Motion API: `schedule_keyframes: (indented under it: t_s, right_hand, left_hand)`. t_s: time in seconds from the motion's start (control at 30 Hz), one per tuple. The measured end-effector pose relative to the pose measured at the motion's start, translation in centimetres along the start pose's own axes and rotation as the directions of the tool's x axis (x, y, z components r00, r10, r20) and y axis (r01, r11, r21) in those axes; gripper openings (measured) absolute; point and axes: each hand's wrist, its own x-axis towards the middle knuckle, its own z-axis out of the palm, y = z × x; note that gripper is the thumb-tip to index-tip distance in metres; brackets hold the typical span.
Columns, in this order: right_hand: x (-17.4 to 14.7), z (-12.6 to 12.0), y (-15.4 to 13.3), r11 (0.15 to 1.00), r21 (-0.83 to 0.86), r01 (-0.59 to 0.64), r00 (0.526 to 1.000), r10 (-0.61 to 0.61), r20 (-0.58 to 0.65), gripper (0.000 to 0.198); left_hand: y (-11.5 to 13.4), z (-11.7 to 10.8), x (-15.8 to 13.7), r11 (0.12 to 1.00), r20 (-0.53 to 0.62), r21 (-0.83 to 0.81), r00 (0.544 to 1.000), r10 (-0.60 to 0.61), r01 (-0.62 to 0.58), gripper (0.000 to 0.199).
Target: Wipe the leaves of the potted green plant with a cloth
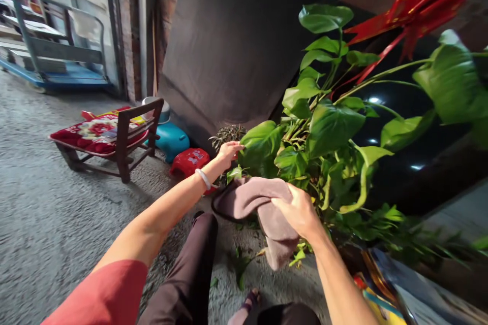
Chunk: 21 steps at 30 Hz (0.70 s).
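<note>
A large potted plant (335,127) with broad glossy green leaves fills the right of the view. My left hand (229,153), a pale bangle on its wrist, pinches the tip of one big leaf (262,143) at the plant's left side. In my right hand (301,212) is a greyish-pink cloth (255,195), gripped at its upper right, with its folds hanging down in front of the lower leaves. The cloth hides part of what lies behind it, the pot among it.
A low wooden chair (139,137) with a red flowered cushion stands left, beside a teal stool (171,141) and a red stool (192,161). A blue platform trolley (72,73) is farther back. A red bow (423,7) hangs over the plant. Fallen leaves (240,266) lie near my feet.
</note>
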Motion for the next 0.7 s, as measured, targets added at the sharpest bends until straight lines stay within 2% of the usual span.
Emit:
schedule_keyframes:
  t_s: [0.03,0.1,0.17,0.2,0.23,0.3,0.37,0.4,0.43,0.5,0.6,0.7]
  right_hand:
    - [-1.4,-0.6,0.5,1.000,-0.013,-0.027,0.999,0.027,0.018,0.019]
    - [-3.5,-2.6,0.9,0.998,-0.041,-0.049,0.999,0.048,-0.020,0.023]
    - [-4.8,-4.6,0.9,0.999,-0.035,-0.031,0.995,0.028,-0.094,0.023]
    - [-5.2,-5.4,0.9,0.999,-0.012,-0.032,0.993,0.031,-0.117,0.024]
    - [-5.6,-6.0,0.9,0.999,0.017,-0.043,0.990,0.045,-0.136,0.025]
    - [-6.4,-6.3,1.2,0.994,0.065,-0.089,0.975,0.100,-0.199,0.031]
    - [-7.7,-5.7,1.9,0.982,0.117,-0.151,0.936,0.180,-0.303,0.042]
    - [-8.5,-5.1,2.4,0.972,0.156,-0.174,0.912,0.218,-0.347,0.049]
    - [-9.5,-4.3,3.1,0.962,0.202,-0.185,0.892,0.250,-0.378,0.057]
    - [-11.7,-2.4,4.7,0.943,0.278,-0.184,0.874,0.286,-0.392,0.070]
    - [-15.1,0.6,7.5,0.933,0.289,-0.216,0.902,0.304,-0.307,0.075]
    - [-17.9,3.0,10.3,0.930,0.262,-0.257,0.935,0.308,-0.176,0.077]
  left_hand:
    - [0.2,-0.2,-0.4,1.000,-0.034,0.004,0.999,0.011,-0.010,0.016]
    - [0.8,-0.4,-2.1,0.994,-0.061,-0.012,0.992,0.108,-0.109,0.027]
    - [1.2,-0.3,-5.3,0.980,0.065,-0.064,0.979,0.195,-0.191,0.039]
    - [1.2,-0.1,-7.3,0.981,0.195,-0.094,0.963,0.184,-0.168,0.041]
    - [1.0,0.0,-9.6,0.992,0.358,-0.100,0.927,0.112,-0.082,0.041]
    - [0.0,0.4,-13.9,0.989,0.602,-0.037,0.793,-0.093,0.144,0.043]
    - [-1.9,0.7,-17.5,0.963,0.727,-0.001,0.662,-0.185,0.270,0.048]
    - [-3.0,0.8,-18.9,0.952,0.755,-0.003,0.625,-0.199,0.306,0.051]
    - [-4.2,1.0,-20.0,0.942,0.764,-0.016,0.611,-0.205,0.336,0.054]
    - [-6.4,1.3,-21.6,0.913,0.737,-0.049,0.631,-0.241,0.406,0.058]
    - [-9.2,2.2,-23.1,0.862,0.678,-0.053,0.652,-0.340,0.504,0.060]
    - [-11.8,3.5,-24.7,0.846,0.630,-0.010,0.660,-0.409,0.533,0.058]
